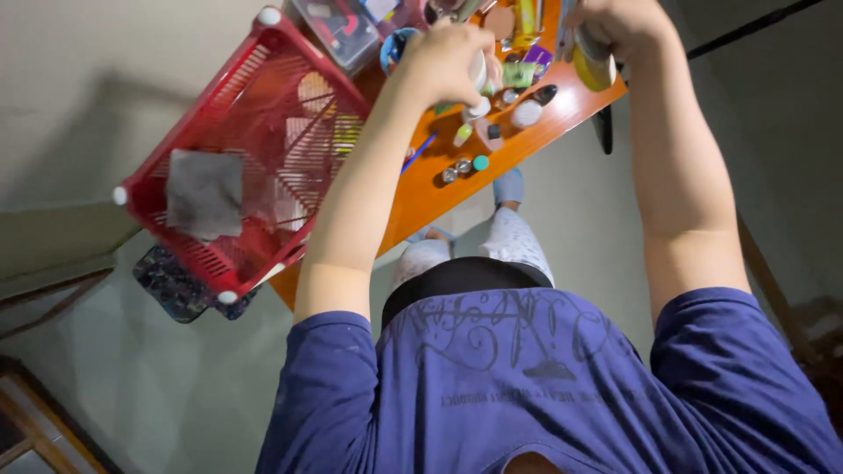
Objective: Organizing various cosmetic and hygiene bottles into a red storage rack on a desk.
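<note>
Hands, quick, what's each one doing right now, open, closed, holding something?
Left hand: closed around a small white bottle above the orange table.
Right hand: closed on a yellowish container at the table's edge.

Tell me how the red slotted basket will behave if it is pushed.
The red basket looks like thin slotted plastic, so probably light and fairly stiff. It holds little beyond a grey cloth, so it may slide easily on the orange table.
</note>
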